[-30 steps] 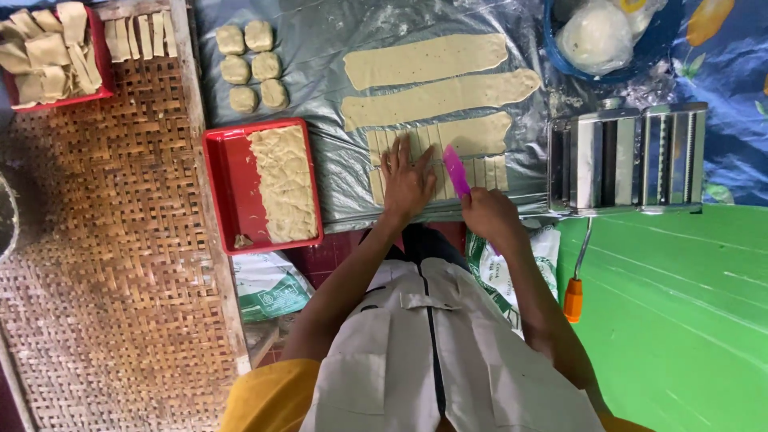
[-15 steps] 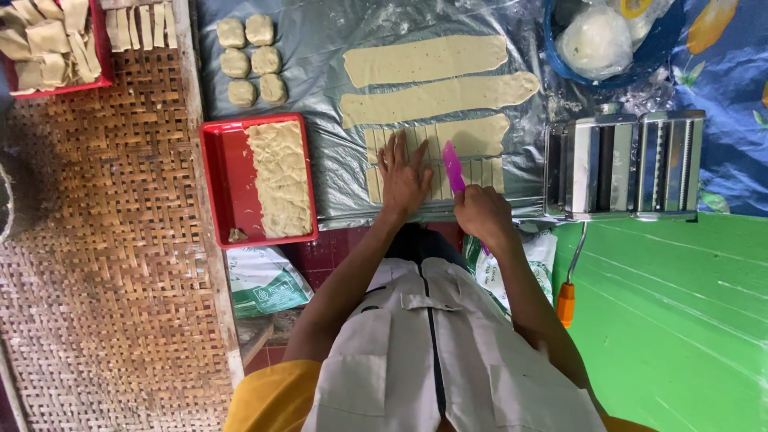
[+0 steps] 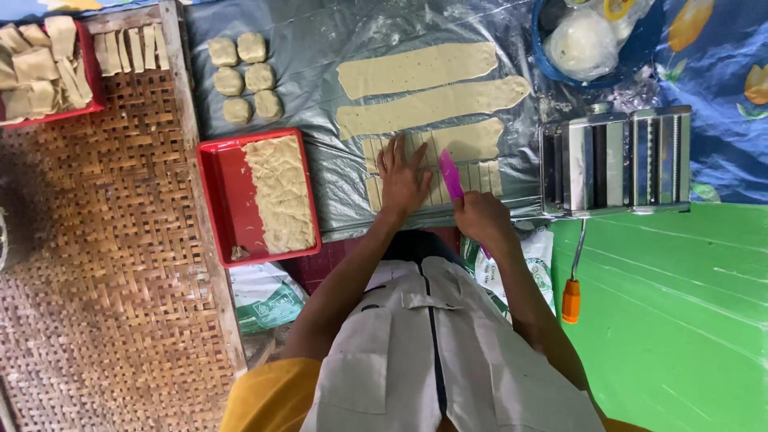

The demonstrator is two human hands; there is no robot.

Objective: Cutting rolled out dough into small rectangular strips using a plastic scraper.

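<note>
Mat: brown woven bamboo mat fills the left side, most of its surface bare.
Far tray: small red plastic tray at the top left corner holds folded pale dough pieces.
Near tray: red rectangular plastic tray lies just right of the mat, a pale dough sheet covering its right half, its left half bare.
Dough lumps: six small pale dough lumps sit in pairs above that tray on the grey plastic sheet.
Dough strips: two long flat pale dough strips run left to right across the sheet, well apart from the lumps.
Cut dough: shorter pale dough strip below them, long axis also left to right, is sliced crosswise into narrow pieces.
Left hand: left hand rests flat, fingers spread, on the cut pieces.
Knife: pink plastic knife lies on the dough just right of that hand, long axis running away from the person, tip pointing up and slightly left.
Right hand: right hand is closed round the knife handle at the sheet's near edge.
Machine: steel hand-crank pasta roller stands close to the right, orange-handled crank hanging down.
Floor: green surface at the lower right.
</note>
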